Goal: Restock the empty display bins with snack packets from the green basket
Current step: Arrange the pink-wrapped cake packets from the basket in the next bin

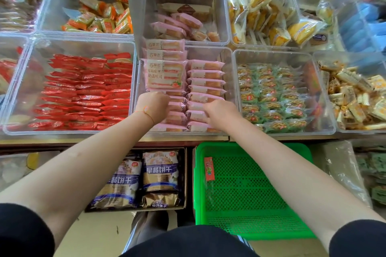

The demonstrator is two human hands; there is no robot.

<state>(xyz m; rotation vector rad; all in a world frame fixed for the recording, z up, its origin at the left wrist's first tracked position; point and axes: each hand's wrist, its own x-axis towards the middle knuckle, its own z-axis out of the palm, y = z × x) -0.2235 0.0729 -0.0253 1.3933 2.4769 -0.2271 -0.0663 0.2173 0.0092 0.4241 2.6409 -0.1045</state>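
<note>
Pink snack packets [205, 82] stand in two rows inside the clear middle bin [230, 81] of the front row. My left hand [153, 106] rests on the left row, fingers curled down onto the packets. On the right row, my right hand [219, 113] has its fingers curled among the packets. Whether either hand grips a packet is hidden by the knuckles. The green basket [246, 190] sits below the shelf at the right and holds only one small red-orange wrapper [209, 168].
Red packets [83, 94] fill the bin on the left, green packets [273, 98] the bin on the right. More clear bins with snacks stand behind. A cardboard box of blue biscuit bags [146, 179] sits under the shelf left of the basket.
</note>
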